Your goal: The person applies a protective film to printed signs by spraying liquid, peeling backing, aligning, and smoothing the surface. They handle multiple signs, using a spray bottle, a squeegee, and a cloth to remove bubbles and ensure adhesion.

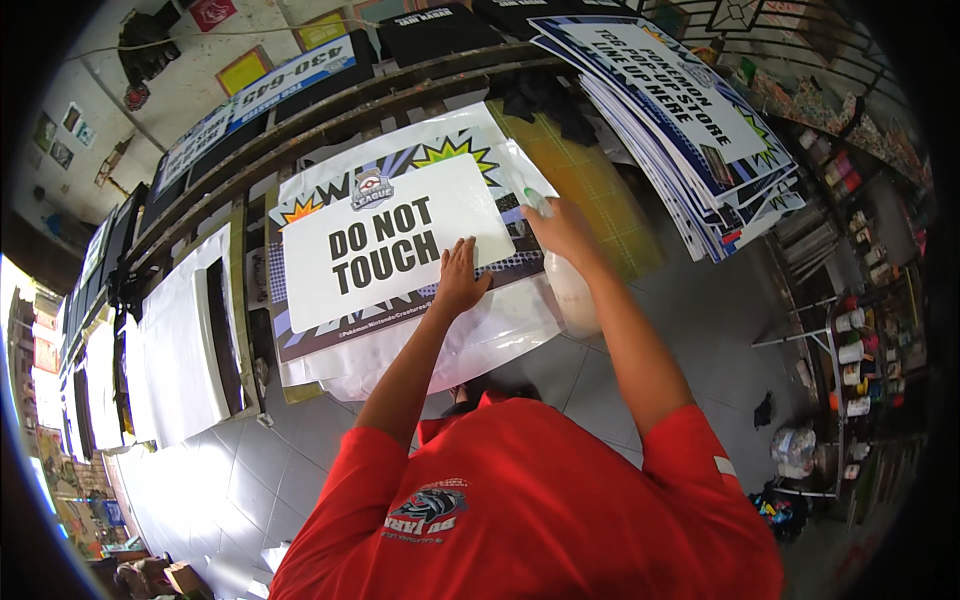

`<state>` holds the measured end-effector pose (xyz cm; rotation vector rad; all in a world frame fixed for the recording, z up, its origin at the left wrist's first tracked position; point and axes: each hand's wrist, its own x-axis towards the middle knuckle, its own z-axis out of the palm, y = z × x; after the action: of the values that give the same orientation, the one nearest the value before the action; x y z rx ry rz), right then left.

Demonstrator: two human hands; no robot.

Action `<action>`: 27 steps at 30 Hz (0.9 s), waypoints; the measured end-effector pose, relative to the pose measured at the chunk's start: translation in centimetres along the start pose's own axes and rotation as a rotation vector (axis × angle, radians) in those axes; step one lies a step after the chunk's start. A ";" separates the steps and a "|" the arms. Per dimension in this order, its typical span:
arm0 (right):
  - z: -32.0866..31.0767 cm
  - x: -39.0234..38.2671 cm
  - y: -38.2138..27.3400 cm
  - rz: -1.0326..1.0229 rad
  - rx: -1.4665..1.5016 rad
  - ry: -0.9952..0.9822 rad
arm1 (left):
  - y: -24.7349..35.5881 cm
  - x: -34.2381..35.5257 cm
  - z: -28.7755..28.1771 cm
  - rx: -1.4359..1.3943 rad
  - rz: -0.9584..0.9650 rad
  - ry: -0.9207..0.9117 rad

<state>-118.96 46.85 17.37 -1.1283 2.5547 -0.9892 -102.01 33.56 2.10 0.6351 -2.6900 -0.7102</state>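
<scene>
1. Keeping the printed sign [385, 235] flat upon the white sheet [480, 325], in front of the red shirt [545, 495].
2. Gripping the pale bottle [572, 300] near its top with the right hand [560, 228], preferably firmly.
3. Laying the left hand [462, 280] flat and empty on the sign, preferably pressing evenly.
4. Preferably keeping the green tip [535, 198] steady.

Left hand [461, 278]: I see palm down, thumb spread.
Right hand [562, 232]: fingers curled in a grip.
Forearms [636, 348]: both bare, angled forward.
</scene>
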 end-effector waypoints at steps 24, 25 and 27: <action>1.7 -18.2 -18.9 -0.594 0.639 -0.214 | 13.2 -20.5 -15.5 -0.600 0.024 0.437; 3.5 -19.3 -20.7 -0.615 0.707 -0.233 | 11.8 -22.2 -16.2 -0.627 -0.007 0.470; 7.1 -21.7 -24.8 -0.689 0.710 -0.275 | 8.7 -26.3 -19.5 -0.589 -0.026 0.591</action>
<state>-86.30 46.47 25.63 -1.7430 1.3857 -1.5590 -74.97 45.32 18.78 0.5976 -1.8187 -1.0598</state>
